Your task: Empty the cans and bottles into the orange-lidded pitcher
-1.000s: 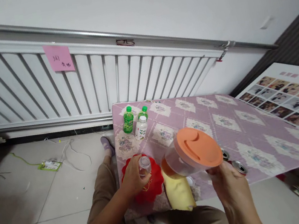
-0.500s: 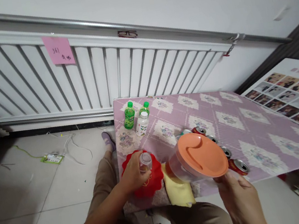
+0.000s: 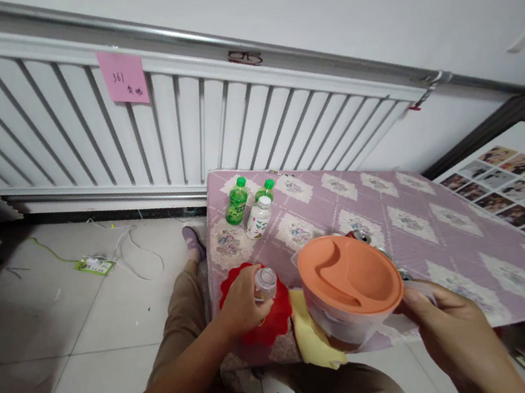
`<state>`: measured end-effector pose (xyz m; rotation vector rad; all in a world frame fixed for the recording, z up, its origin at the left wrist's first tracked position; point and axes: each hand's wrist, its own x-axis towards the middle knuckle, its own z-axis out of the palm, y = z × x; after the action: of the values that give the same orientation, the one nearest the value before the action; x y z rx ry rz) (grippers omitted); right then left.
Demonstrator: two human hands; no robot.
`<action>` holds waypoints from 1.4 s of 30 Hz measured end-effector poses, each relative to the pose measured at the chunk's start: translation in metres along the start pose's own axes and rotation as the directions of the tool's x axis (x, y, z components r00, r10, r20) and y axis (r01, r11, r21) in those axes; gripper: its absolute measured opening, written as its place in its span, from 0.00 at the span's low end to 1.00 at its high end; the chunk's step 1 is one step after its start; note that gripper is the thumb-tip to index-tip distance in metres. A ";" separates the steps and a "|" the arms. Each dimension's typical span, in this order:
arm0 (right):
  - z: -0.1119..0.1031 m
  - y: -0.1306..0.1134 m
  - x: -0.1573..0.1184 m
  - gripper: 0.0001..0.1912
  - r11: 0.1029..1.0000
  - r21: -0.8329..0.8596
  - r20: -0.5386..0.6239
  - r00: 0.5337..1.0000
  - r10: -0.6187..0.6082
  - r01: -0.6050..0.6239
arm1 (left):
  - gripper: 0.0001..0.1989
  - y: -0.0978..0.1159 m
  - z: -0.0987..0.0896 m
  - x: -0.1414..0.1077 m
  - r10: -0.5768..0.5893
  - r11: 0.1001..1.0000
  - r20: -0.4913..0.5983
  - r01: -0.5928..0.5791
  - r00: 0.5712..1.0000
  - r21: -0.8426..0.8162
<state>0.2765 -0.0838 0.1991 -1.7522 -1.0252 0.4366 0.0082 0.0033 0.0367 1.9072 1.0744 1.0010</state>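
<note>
My left hand point(image 3: 246, 303) is closed around a small clear cup point(image 3: 266, 281) over a red scalloped mat point(image 3: 277, 321) near the table's front left. My right hand point(image 3: 443, 310) grips the handle of a clear pitcher point(image 3: 337, 328) with an orange lid point(image 3: 331, 275). Brownish liquid shows low in the pitcher, which looks nearly upright, to the right of the cup and apart from it. Partly under the pitcher in this view lies a folded yellow cloth point(image 3: 312, 342). How full the cup is, I cannot tell.
Two green-capped bottles point(image 3: 237, 202) and a white bottle point(image 3: 259, 218) stand at the back left of the table point(image 3: 393, 195). Behind the pitcher, several drink cans point(image 3: 360, 236) are partly hidden. A white radiator point(image 3: 171, 131) runs along the wall.
The pitcher has gone from tilted leftward to more upright, and it now hides more of the cans. My left hand still holds the cup over the mat. The whole view has shifted slightly.
</note>
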 end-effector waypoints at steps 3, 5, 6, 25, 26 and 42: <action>0.000 -0.010 0.003 0.20 0.996 -0.084 0.059 0.998 0.009 -0.004 | 0.35 -0.001 0.000 -0.001 0.006 1.000 -0.002 -0.006 1.000 0.008; 0.001 -0.015 0.004 0.20 0.996 -0.092 0.079 0.997 0.005 0.002 | 0.35 -0.001 0.000 -0.001 0.008 1.000 -0.014 -0.008 1.000 0.009; 0.001 -0.018 0.004 0.20 0.995 -0.100 0.096 0.995 0.002 0.007 | 0.35 -0.001 0.000 -0.001 0.006 1.000 -0.021 -0.006 1.000 0.008; 0.015 -0.041 0.018 0.22 0.926 -0.315 0.303 0.947 -0.109 0.208 | 0.36 -0.003 -0.001 0.001 0.004 1.000 -0.012 -0.004 1.000 0.021; 0.016 -0.043 0.019 0.23 0.925 -0.325 0.298 0.949 -0.100 0.200 | 0.36 -0.003 -0.001 0.001 0.005 1.000 -0.011 -0.005 1.000 0.023; 0.026 -0.062 0.022 0.20 0.900 -0.362 0.382 0.919 -0.096 0.244 | 0.35 0.002 -0.004 0.003 -0.013 0.999 -0.007 0.013 1.000 0.031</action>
<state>0.2441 -0.0428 0.2472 -1.9616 -1.6143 0.4625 0.0061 0.0066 0.0408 1.9207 1.1102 0.9895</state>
